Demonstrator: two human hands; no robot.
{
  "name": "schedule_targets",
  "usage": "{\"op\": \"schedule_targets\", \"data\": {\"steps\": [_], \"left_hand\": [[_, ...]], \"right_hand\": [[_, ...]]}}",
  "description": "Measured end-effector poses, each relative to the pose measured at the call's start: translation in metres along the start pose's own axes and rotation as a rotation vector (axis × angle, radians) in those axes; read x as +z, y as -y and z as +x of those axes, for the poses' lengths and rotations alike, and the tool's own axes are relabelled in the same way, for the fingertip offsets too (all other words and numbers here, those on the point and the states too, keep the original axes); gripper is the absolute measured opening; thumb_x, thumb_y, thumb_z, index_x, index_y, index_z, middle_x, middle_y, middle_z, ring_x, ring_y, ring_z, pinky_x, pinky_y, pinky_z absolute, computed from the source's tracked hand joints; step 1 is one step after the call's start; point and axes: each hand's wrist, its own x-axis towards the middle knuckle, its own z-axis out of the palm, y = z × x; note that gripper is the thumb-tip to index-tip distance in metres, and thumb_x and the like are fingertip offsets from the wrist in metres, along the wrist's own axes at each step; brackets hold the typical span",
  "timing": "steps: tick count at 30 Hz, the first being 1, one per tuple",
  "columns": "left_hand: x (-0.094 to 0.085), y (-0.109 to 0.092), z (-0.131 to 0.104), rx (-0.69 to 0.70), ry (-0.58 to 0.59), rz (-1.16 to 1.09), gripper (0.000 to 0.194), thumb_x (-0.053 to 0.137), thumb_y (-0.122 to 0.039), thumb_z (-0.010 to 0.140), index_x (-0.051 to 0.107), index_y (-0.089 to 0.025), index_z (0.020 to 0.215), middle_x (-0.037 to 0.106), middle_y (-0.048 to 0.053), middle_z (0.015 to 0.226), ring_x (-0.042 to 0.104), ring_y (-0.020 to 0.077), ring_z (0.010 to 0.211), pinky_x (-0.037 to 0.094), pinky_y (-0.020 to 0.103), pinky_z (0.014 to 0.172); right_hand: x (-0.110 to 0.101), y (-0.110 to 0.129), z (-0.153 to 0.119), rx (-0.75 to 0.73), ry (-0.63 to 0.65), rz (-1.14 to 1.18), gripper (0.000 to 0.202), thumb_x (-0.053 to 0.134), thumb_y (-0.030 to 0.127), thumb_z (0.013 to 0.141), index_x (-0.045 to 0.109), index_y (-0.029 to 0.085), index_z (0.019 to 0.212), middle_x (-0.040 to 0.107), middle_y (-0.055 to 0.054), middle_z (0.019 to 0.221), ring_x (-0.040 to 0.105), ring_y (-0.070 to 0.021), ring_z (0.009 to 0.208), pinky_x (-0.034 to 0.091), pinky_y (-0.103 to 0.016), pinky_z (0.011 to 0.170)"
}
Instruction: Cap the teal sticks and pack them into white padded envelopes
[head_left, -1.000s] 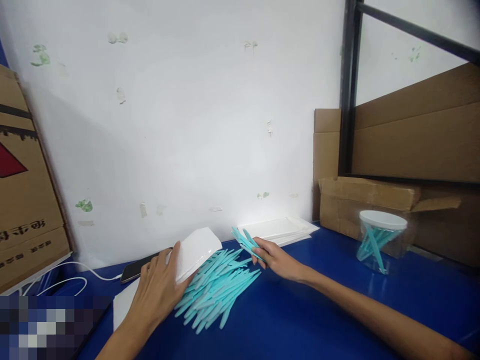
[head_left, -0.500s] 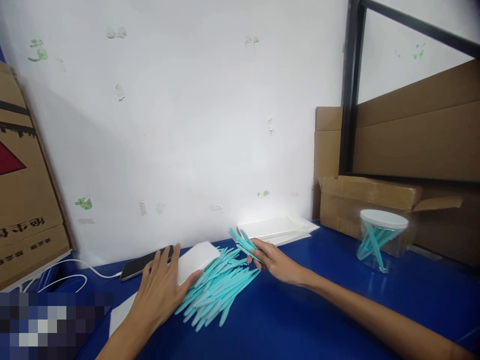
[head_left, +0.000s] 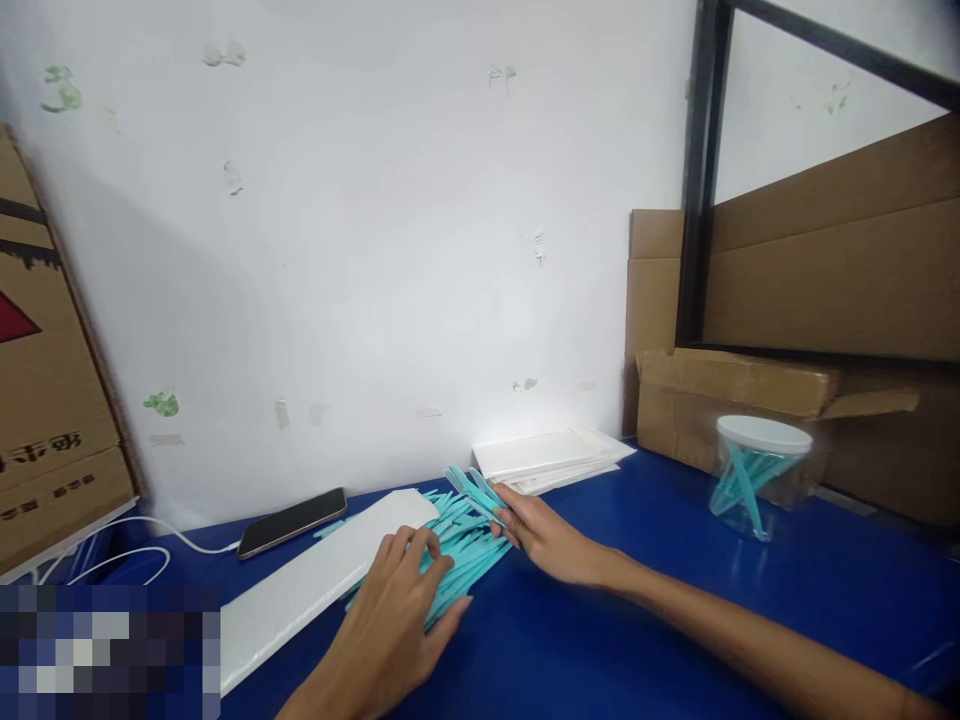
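Several turquoise sticks (head_left: 476, 560) lie in a loose pile on the blue table (head_left: 600, 620). My right hand (head_left: 544, 535) pinches a small bunch of the same turquoise sticks (head_left: 471, 488) at the pile's far right edge. Over the pile's near left part is my left hand (head_left: 401, 605), fingers bent and thumb spread apart, with nothing seen in its grasp; whether its fingertips touch the sticks is unclear. A long white packet (head_left: 315, 575) lies slanting to the left of the pile, over some sticks.
Behind the packet lies a phone (head_left: 292, 522) with a white cable (head_left: 187, 542). White flat packets (head_left: 540, 460) are stacked by the wall. To the right stands a clear jar (head_left: 757, 480) with a white lid, holding turquoise sticks, before a cardboard box (head_left: 735, 390).
My left hand has moved right, off the white packet and over the pile, uncovering the packet and the phone. My right hand still holds its bunch, slightly lower and farther left.
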Motion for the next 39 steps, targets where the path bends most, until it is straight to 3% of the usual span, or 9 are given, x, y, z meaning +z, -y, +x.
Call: {"op": "schedule_targets", "data": {"steps": [5, 12, 15, 24, 34, 39], "left_hand": [[0.013, -0.003, -0.002, -0.075, -0.016, 0.038, 0.026, 0.051, -0.035, 0.096, 0.065, -0.021, 0.112, 0.06, 0.012, 0.11, 0.055, 0.0295, 0.1, 0.05, 0.049, 0.084], [0.012, 0.002, 0.002, -0.15, 0.04, -0.03, 0.026, 0.045, -0.027, 0.099, 0.068, -0.021, 0.089, 0.062, 0.008, 0.097, 0.058, 0.0239, 0.091, 0.052, 0.043, 0.083], [0.014, 0.005, 0.002, -0.146, 0.057, -0.01, 0.025, 0.045, -0.024, 0.099, 0.069, -0.022, 0.091, 0.063, 0.007, 0.096, 0.058, 0.0228, 0.089, 0.051, 0.04, 0.08], [0.02, 0.001, 0.004, 0.036, 0.128, 0.476, 0.023, 0.049, -0.005, 0.091, 0.069, -0.015, 0.093, 0.066, 0.012, 0.097, 0.06, 0.0293, 0.088, 0.048, 0.042, 0.073], [0.017, 0.007, 0.004, 0.074, -0.049, 0.527, 0.023, 0.044, -0.011, 0.098, 0.065, -0.015, 0.091, 0.063, 0.007, 0.081, 0.058, 0.0242, 0.074, 0.042, 0.038, 0.066], [0.012, 0.005, 0.005, 0.08, -0.086, 0.515, 0.021, 0.044, -0.013, 0.099, 0.065, -0.015, 0.1, 0.063, 0.007, 0.087, 0.059, 0.0238, 0.078, 0.042, 0.038, 0.07]], "right_hand": [[0.0, 0.003, -0.001, -0.033, 0.014, -0.051, 0.033, 0.032, 0.047, 0.104, 0.054, 0.023, 0.111, 0.057, -0.004, 0.087, 0.051, -0.0177, 0.074, 0.045, -0.03, 0.071], [-0.001, 0.005, -0.002, -0.049, 0.033, -0.07, 0.027, 0.031, 0.04, 0.105, 0.052, 0.023, 0.107, 0.055, -0.002, 0.084, 0.051, -0.0166, 0.072, 0.045, -0.029, 0.071], [-0.001, 0.005, -0.002, -0.059, 0.041, -0.067, 0.026, 0.031, 0.039, 0.105, 0.051, 0.023, 0.105, 0.055, -0.002, 0.082, 0.051, -0.0166, 0.071, 0.044, -0.029, 0.069], [-0.001, 0.005, -0.001, -0.095, 0.046, -0.072, 0.025, 0.031, 0.037, 0.105, 0.049, 0.022, 0.098, 0.054, -0.001, 0.081, 0.05, -0.0162, 0.07, 0.042, -0.029, 0.068], [-0.001, 0.002, -0.002, -0.102, 0.045, -0.109, 0.023, 0.03, 0.034, 0.106, 0.048, 0.021, 0.102, 0.052, -0.001, 0.081, 0.047, -0.0151, 0.07, 0.042, -0.027, 0.069], [-0.003, 0.005, -0.003, -0.097, 0.035, -0.144, 0.023, 0.03, 0.033, 0.106, 0.05, 0.021, 0.108, 0.056, -0.002, 0.086, 0.05, -0.0155, 0.072, 0.042, -0.028, 0.069]]}}
